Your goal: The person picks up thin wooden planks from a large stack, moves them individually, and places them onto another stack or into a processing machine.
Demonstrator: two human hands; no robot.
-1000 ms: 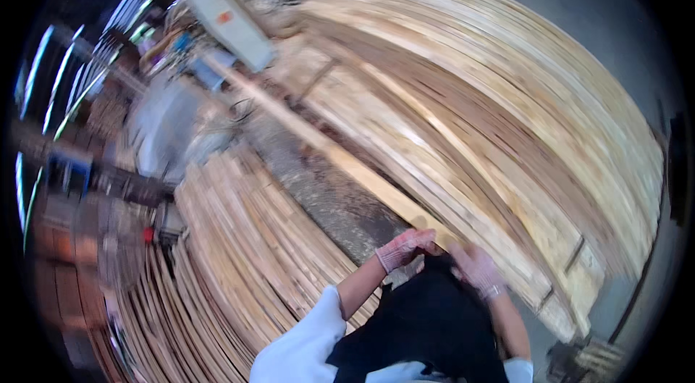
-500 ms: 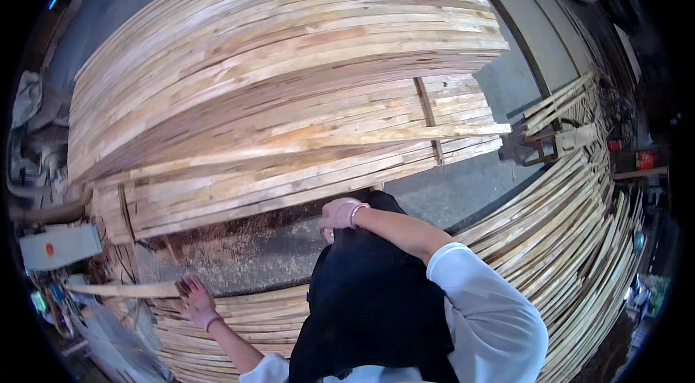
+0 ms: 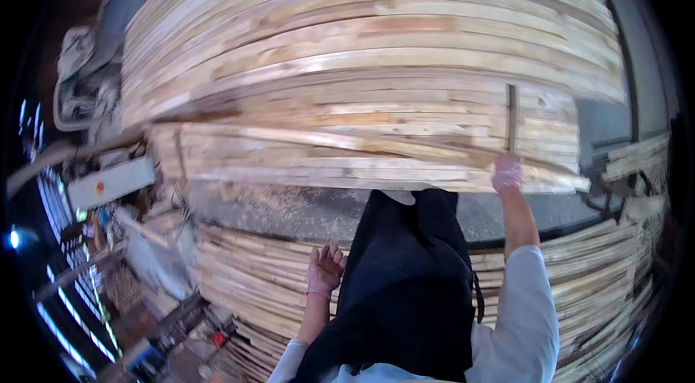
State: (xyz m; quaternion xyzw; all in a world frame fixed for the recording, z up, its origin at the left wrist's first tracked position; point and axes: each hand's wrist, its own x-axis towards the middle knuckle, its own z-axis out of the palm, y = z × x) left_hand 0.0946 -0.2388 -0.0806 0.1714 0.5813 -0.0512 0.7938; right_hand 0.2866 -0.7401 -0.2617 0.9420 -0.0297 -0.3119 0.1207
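My right hand (image 3: 507,173), in a pale pink glove, reaches to the near side of the wide stack of planks (image 3: 405,104). It touches or hovers over a loose plank (image 3: 340,141) that lies slantwise across the lower layer. Blur hides how its fingers are set. My left hand (image 3: 326,268), gloved too with darker fingers, is beside my black apron (image 3: 405,289), empty, its fingers apart and slightly curled. Across the lower layer, near its right end, runs a thin dark strip (image 3: 512,119).
Long thin strips (image 3: 260,274) are piled on both sides of me. Sawdust covers the floor (image 3: 289,209) between them and the stack. A pale box (image 3: 112,182) and ducting (image 3: 76,100) stand at the left, more strips (image 3: 637,158) at the far right.
My view has swung right. My right hand has left my lap and reached out to the stack's near edge. My left hand has come in from the strip at the left to beside my apron.
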